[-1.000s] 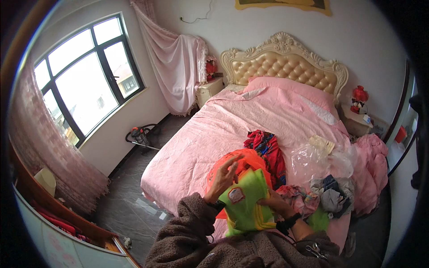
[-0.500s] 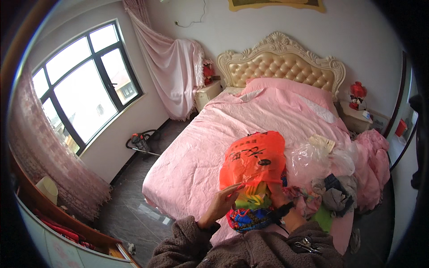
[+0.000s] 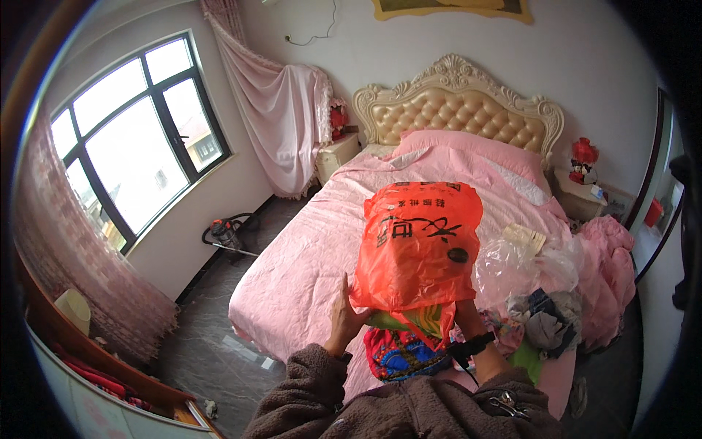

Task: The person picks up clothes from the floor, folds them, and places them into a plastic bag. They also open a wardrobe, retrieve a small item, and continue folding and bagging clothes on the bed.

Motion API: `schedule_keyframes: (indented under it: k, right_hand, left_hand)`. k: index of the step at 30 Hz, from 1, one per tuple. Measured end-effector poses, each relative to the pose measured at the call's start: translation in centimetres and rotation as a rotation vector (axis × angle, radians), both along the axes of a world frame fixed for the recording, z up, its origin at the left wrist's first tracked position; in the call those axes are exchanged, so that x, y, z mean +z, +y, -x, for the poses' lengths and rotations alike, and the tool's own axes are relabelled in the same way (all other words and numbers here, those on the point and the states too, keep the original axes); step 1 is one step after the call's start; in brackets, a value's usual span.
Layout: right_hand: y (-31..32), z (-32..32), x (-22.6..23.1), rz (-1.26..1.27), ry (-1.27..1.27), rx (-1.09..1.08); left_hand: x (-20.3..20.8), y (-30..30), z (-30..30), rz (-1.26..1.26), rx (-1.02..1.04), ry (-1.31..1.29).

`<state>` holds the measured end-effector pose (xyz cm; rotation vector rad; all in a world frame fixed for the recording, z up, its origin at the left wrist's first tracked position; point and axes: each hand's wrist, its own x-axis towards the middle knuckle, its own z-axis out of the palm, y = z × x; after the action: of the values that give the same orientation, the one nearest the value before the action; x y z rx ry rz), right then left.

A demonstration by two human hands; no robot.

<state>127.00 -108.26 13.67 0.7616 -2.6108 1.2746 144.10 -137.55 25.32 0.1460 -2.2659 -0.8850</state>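
Note:
A bright red-orange plastic bag [image 3: 417,249] with dark print stands puffed up over the near part of the bed. Its mouth faces me, with green and yellow cloth [image 3: 420,320] showing there. My left hand [image 3: 344,311] is closed on the bag's left edge near the mouth, one finger pointing up beside the plastic. At the right edge, my right hand [image 3: 466,313] reaches under the bag, which hides its fingers; a dark band circles that wrist. Just below the mouth lies a blue and red patterned cloth item [image 3: 402,356], close to my body.
The pink-covered bed [image 3: 292,271] has a tufted headboard [image 3: 453,110]. Clear plastic wrapping [image 3: 504,263], grey and dark clothes [image 3: 548,322] and a pink fabric heap [image 3: 603,274] lie on the right. A vacuum cleaner [image 3: 227,234] stands on the floor at left, below the window.
The bag has been lifted and puffed out, standing taller and farther over the bed. My left hand has shifted left to its edge; the green and yellow cloth is now more covered.

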Motion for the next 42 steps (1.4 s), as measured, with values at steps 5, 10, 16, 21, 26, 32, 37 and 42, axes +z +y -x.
schedule_keyframes:
  k: [5, 10, 16, 21, 26, 32, 37, 42]
  right_hand:
    - [0.3, -0.1, 0.3, -0.018, -0.017, -0.022]
    - [1.0, -0.5, 0.0, -0.029, -0.032, -0.032]
    - [0.8, -0.4, -0.2, -0.039, -0.048, -0.030]
    - [0.1, -0.1, -0.1, -0.041, -0.060, -0.019]
    - [-0.5, 0.1, 0.2, -0.045, -0.068, -0.002]
    - [-1.3, 0.4, 0.5, -0.025, -0.065, -0.004]
    - [-2.4, -0.5, 0.9, 0.008, -0.114, 0.039]
    - [-4.5, -2.2, 2.1, 0.040, -0.203, 0.117]
  left_hand:
    - [-1.6, 0.0, 2.0, 0.063, -0.002, -0.061]
    - [-3.2, 0.6, 2.4, -0.006, -0.169, 0.016]
    - [-6.6, 2.3, 1.7, -0.715, -0.409, -0.261]
    - [-6.4, 6.3, 0.0, -0.522, -0.529, -0.123]
    - [-5.5, 10.2, -3.0, 0.041, -0.619, -0.460]
    - [-4.1, 11.0, -4.0, -0.157, -0.623, -0.479]
    - [-1.9, 9.8, -4.2, -0.119, -0.386, -0.603]
    - [1.2, 8.6, -4.1, -0.086, -0.104, -0.250]
